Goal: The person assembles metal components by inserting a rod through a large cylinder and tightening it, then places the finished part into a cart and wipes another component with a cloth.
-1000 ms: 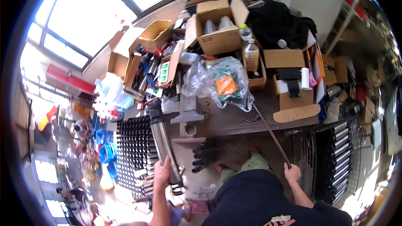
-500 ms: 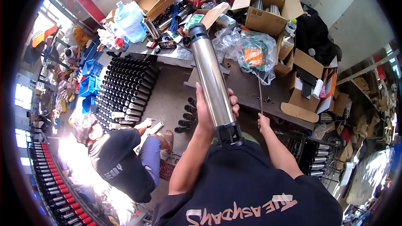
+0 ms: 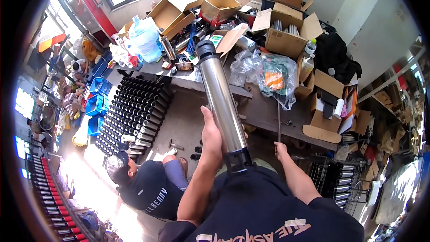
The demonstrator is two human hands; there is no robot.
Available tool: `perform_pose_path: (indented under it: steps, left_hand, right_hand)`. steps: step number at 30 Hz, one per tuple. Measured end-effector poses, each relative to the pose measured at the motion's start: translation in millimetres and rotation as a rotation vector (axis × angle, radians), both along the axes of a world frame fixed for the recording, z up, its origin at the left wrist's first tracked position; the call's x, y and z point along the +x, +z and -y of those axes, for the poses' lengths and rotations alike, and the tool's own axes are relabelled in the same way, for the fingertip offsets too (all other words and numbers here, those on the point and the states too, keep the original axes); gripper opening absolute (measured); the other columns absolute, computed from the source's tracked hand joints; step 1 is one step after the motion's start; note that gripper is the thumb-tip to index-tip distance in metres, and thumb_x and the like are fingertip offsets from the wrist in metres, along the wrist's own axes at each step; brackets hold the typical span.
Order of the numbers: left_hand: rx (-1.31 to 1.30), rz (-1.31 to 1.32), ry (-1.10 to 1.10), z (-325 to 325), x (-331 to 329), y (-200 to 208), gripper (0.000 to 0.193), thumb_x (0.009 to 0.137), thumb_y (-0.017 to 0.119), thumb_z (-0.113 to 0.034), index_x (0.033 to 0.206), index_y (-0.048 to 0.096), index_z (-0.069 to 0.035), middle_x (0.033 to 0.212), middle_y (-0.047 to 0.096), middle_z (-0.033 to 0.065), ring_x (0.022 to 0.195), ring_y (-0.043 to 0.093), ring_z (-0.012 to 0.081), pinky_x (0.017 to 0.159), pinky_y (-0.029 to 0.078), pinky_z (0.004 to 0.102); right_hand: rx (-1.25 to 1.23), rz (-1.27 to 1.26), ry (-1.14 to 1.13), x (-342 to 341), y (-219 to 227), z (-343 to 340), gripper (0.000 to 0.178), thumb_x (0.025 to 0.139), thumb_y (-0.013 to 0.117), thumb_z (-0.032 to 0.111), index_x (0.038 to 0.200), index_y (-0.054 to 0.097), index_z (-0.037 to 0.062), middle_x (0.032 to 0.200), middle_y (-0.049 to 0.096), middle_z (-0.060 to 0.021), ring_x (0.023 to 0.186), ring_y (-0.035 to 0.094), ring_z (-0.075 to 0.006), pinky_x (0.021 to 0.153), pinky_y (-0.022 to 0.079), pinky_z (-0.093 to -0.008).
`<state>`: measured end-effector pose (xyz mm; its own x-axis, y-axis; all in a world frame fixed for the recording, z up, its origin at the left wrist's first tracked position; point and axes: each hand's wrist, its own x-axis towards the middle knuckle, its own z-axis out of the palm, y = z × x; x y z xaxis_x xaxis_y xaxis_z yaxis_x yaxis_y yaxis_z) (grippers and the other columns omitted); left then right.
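Observation:
My left hand (image 3: 212, 136) is wrapped round a shiny steel cylinder (image 3: 221, 101) with black end pieces, its thumb along the side and its other fingers mostly hidden behind. The cylinder leans up and away from me, its slotted black lower end (image 3: 238, 159) close to my shirt. On the right, my right hand (image 3: 281, 150) is closed round the near end of a thin dark metal rod (image 3: 279, 123). The rod's far end passes under a clear plastic bag (image 3: 278, 74) with green and orange contents at the bench edge.
The bench (image 3: 264, 110) carries open cardboard boxes (image 3: 284, 38), a large blue water bottle (image 3: 145, 40) and loose parts. Rows of black-topped cylinders (image 3: 134, 107) stand on the floor at left. A co-worker (image 3: 152, 188) sits low beside me; a hammer (image 3: 175, 144) lies nearby.
The cylinder sits slightly lower in view and my left fingers show less around it. My right hand and the rod are lower too. The co-worker has shifted rightward, and the view has tilted up.

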<state>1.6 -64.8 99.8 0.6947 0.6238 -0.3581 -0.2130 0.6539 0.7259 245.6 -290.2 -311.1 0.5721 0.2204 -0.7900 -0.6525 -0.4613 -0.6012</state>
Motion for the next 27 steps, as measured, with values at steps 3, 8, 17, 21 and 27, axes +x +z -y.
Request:
perform_pose_path:
  steps: [3,8,17,21,27]
  left_hand:
    - [-0.068,0.047,0.007,-2.9,-0.8,-1.9,0.084,0.098,0.014,-0.074,0.113,0.057,-0.003,0.079,0.066,0.0157,0.066,0.069,0.0284,0.058,0.059,0.0389]
    - [-0.283,0.248,-0.062,-12.4,2.1,-23.8,0.082,0.099,0.015,-0.072,0.114,0.055,-0.001,0.086,0.067,0.0203,0.070,0.069,0.0332,0.060,0.059,0.0432]
    - [-0.304,0.201,-0.030,-13.9,2.0,-36.3,0.081,0.101,0.015,-0.070,0.115,0.054,0.000,0.085,0.066,0.0194,0.072,0.069,0.0332,0.063,0.059,0.0433]
    - [-0.456,0.339,-0.086,-16.4,1.6,-50.5,0.080,0.101,0.018,-0.067,0.112,0.054,0.004,0.087,0.064,0.0199,0.074,0.067,0.0332,0.065,0.058,0.0428]
    - [-0.598,0.563,-0.189,-9.9,8.3,-62.8,0.079,0.100,0.025,-0.066,0.114,0.054,0.006,0.099,0.062,0.0186,0.084,0.064,0.0318,0.071,0.057,0.0437]
  right_hand:
    - [0.037,0.016,0.024,2.5,-1.2,-3.9,0.031,0.089,0.066,0.033,0.068,0.050,0.0169,0.057,0.044,0.0019,0.048,0.042,-0.0136,0.044,0.030,-0.0317]
    - [-0.088,0.322,0.129,-7.0,-7.2,11.2,0.038,0.084,0.073,0.040,0.093,0.059,0.0061,0.081,0.060,-0.0079,0.072,0.057,-0.0211,0.065,0.044,-0.0357]
    - [-0.370,0.470,0.299,-41.6,0.0,67.3,0.080,0.078,0.077,0.056,0.127,0.054,-0.0023,0.117,0.066,-0.0202,0.112,0.063,-0.0336,0.098,0.048,-0.0408]
    - [-0.364,0.472,0.354,-41.3,5.5,74.0,0.079,0.080,0.076,0.056,0.129,0.054,-0.0023,0.115,0.067,-0.0199,0.110,0.064,-0.0334,0.097,0.049,-0.0408]
    - [-0.069,0.450,0.238,-8.1,-21.6,57.5,0.072,0.083,0.077,0.039,0.134,0.050,-0.0043,0.125,0.065,-0.0204,0.116,0.062,-0.0291,0.099,0.047,-0.0390]
